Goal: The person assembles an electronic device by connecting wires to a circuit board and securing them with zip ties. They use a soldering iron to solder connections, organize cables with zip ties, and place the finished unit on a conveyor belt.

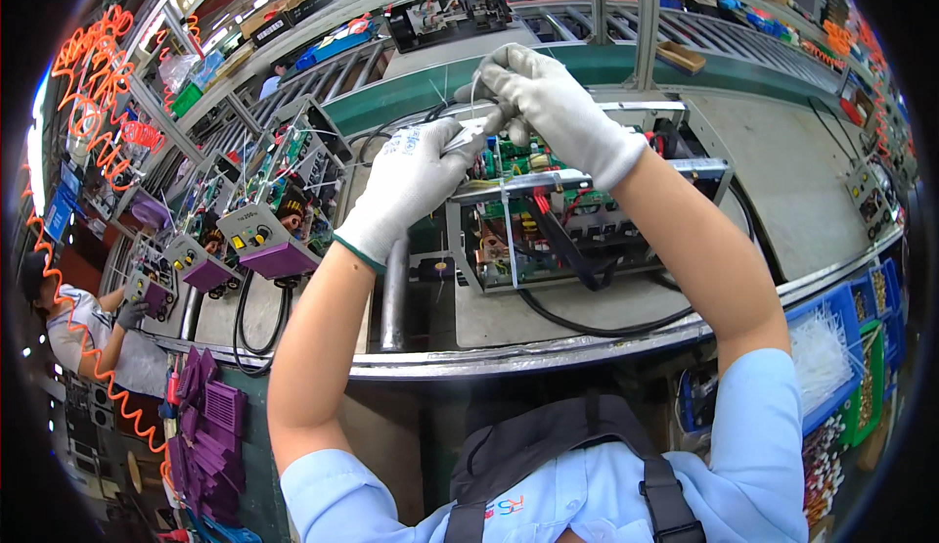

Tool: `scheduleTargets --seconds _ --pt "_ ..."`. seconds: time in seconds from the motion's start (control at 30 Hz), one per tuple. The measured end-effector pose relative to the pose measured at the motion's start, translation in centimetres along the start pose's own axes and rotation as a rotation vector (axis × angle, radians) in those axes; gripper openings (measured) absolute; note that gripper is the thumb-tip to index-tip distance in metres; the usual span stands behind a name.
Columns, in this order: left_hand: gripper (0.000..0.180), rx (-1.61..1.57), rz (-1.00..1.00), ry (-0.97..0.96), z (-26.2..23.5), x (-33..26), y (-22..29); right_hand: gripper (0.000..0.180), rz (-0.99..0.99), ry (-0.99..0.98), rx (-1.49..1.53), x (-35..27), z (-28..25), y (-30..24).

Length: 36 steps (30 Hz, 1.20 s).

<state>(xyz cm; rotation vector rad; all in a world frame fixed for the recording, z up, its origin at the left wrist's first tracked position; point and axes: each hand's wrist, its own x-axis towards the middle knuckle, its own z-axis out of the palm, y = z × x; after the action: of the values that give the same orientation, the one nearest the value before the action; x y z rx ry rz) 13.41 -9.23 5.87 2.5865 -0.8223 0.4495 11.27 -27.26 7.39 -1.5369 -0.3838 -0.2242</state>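
Both my hands wear white gloves and meet above an open electronic unit (587, 235) with a metal frame, green circuit boards and red and black wires. My right hand (553, 103) has its fingers bent together, pinching a thin white cable tie (474, 88) that curves upward. Close beside it, my left hand (416, 166) is closed, its thumb and forefinger pointing toward the right fingertips. A pale, thin thing shows at the left fingers, too small to name. One white cable tie (511, 240) hangs down the unit's near side. My fingers hide part of the boards.
More open units with purple-edged panels (269, 235) stand at left. Blue bins hold white cable ties (820, 357) at right. Purple panels (207, 411) are stacked lower left, near a co-worker (88, 333). Orange coiled hoses (98, 73) hang at left. A roller conveyor (763, 59) runs behind.
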Motion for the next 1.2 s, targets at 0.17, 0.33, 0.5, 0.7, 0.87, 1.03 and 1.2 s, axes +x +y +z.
scheduleTargets --seconds 0.17,0.33,0.5,0.7,0.87,1.03,1.2 --pt "0.026 0.445 0.063 -0.101 0.7 0.6 2.0 0.018 0.095 0.126 0.084 -0.4 1.2 2.4" --pt "0.021 0.508 0.058 -0.182 1.9 1.4 1.1 0.015 -0.111 0.147 -0.073 -3.9 2.5 1.5" --pt "0.023 0.074 0.011 0.420 1.5 -3.3 1.0 0.029 -0.416 -0.057 -0.441 -10.3 -2.9 -5.9" --pt "0.035 -0.422 0.300 0.030 9.3 -19.4 7.1 0.026 -0.344 -0.156 -0.480 -23.6 0.4 3.3" --pt "0.019 -0.982 -0.211 -0.704 13.7 -25.3 7.4 0.013 0.083 -0.078 -0.277 -28.5 3.0 7.9" --pt "0.019 -1.346 -0.390 -0.800 12.7 -25.2 6.9 0.008 0.232 -0.099 -0.367 -28.4 2.6 7.5" --pt "0.021 -1.239 -0.305 -0.726 12.8 -24.9 5.9 0.011 0.117 -0.072 -0.347 -27.5 2.2 8.0"
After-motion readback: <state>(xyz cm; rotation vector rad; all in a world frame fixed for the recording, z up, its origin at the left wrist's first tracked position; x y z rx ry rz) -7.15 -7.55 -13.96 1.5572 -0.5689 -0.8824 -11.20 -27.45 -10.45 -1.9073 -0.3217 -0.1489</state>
